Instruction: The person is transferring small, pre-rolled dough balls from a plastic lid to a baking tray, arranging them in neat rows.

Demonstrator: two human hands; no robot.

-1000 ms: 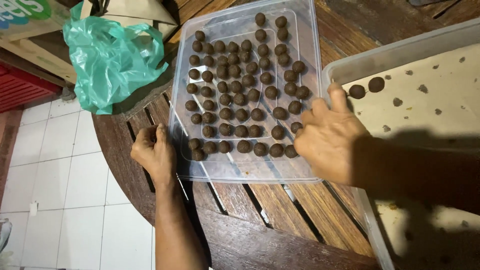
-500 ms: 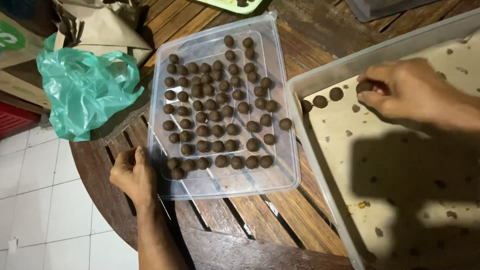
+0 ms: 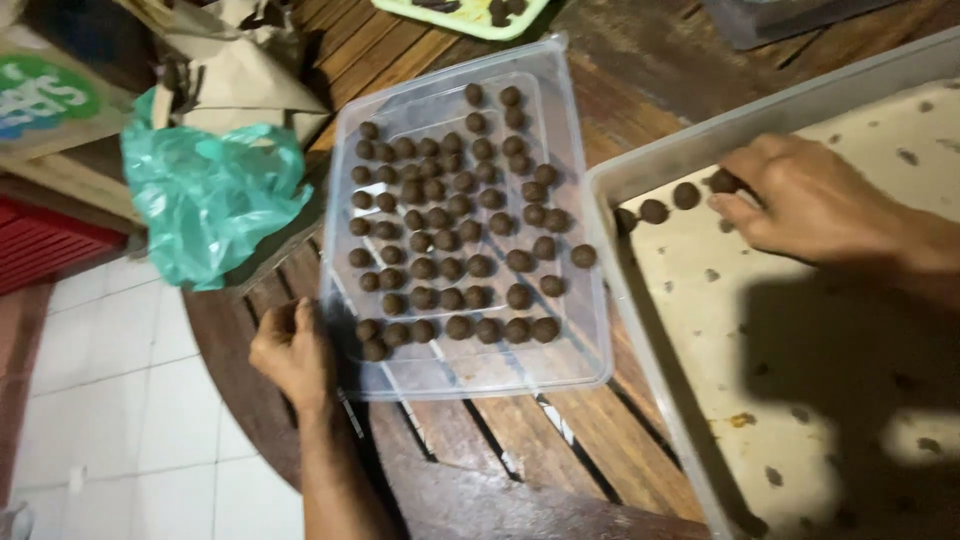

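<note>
A clear plastic tray [image 3: 590, 330] on a round slatted wooden table [image 3: 520, 440] holds several rows of small brown balls [image 3: 450, 240]. My left hand [image 3: 292, 350] grips the tray's near left corner. To the right stands a large grey tray [image 3: 640, 170] lined with stained pale paper. Three brown balls [image 3: 668, 203] sit in a row at its far left corner. My right hand [image 3: 810, 195] rests over that corner with its fingertips on the rightmost ball.
A crumpled green plastic bag [image 3: 205, 200] and brown paper [image 3: 240, 70] lie left of the clear tray. A light green tray [image 3: 470, 18] sits at the far edge of the table. White floor tiles [image 3: 130, 400] show at the lower left.
My right hand left the clear tray's edge, crossed to the grey tray and now touches a third ball there. The left hand kept its hold on the corner.
</note>
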